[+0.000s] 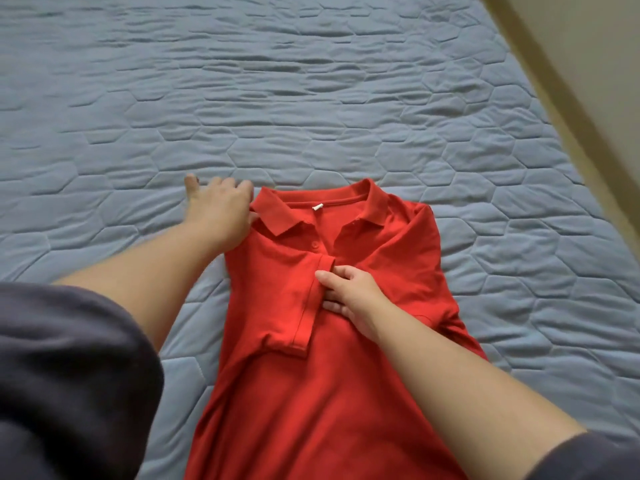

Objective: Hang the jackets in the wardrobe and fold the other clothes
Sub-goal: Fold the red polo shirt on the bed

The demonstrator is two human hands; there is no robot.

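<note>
While the left hand (221, 209) pinches the shirt (311, 393) at its shoulder fold, the right hand (346, 292) presses flat-fingered against the folded-in sleeve (294, 299), probably holding the crease.

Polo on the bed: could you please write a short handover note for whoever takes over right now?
Left hand: on the polo's shoulder by the collar, grip unclear.
Right hand: flat, pressing the chest beside the folded sleeve.
Polo lies front up on the bed.
Done: one sleeve folded in.
Left: other side, then hem upward. No jackets or wardrobe in view.
</note>
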